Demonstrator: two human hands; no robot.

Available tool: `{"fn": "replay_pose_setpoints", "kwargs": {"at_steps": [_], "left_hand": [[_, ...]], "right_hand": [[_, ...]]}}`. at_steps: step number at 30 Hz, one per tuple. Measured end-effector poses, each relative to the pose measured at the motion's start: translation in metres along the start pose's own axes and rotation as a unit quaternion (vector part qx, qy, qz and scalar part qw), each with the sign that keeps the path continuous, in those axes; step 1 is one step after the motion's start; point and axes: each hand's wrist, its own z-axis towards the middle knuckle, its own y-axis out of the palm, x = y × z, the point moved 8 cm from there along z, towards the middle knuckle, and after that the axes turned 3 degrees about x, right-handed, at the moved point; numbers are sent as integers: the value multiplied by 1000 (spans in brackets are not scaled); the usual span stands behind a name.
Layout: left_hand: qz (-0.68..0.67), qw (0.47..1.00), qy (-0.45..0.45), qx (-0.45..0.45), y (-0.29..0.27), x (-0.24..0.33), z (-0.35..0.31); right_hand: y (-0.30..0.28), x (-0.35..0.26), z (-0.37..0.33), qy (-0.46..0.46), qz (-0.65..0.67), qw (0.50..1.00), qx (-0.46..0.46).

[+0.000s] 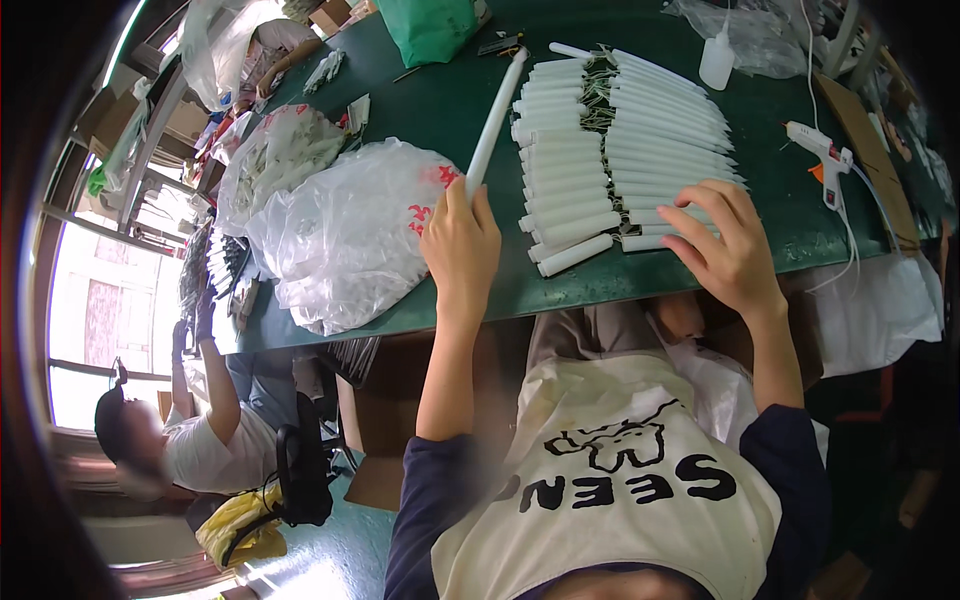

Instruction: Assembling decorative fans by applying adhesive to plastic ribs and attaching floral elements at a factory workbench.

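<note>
My left hand [462,238] is closed around the lower end of a long white candle-like stick [497,118], which points up and slightly right above the table. My right hand [732,250] hovers over the near end of a row of white parts, its fingers curved and apart, with nothing visible between them. That row has blunt white tubes [565,185] on the left and pointed white sticks [675,140] on the right. Thin wires [600,95] and small dark parts run down the middle between them. Whether my right fingertips touch the nearest stick, I cannot tell.
Clear plastic bags [345,230] lie left on the green table [400,105]. A green bag [428,30] stands at the back. Right are a white bottle [717,60], a corded glue gun [826,160] and a cardboard strip [868,150]. Another person [215,440] sits far left.
</note>
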Motion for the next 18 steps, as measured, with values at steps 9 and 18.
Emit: {"fn": "replay_pose_setpoints", "kwargs": {"at_steps": [9, 18], "left_hand": [[144, 987, 1, -68, 84, -35, 37], [281, 950, -11, -135, 148, -91, 65]], "right_hand": [[21, 6, -9, 34, 50, 995, -78], [20, 12, -19, 60, 53, 992, -99]]}}
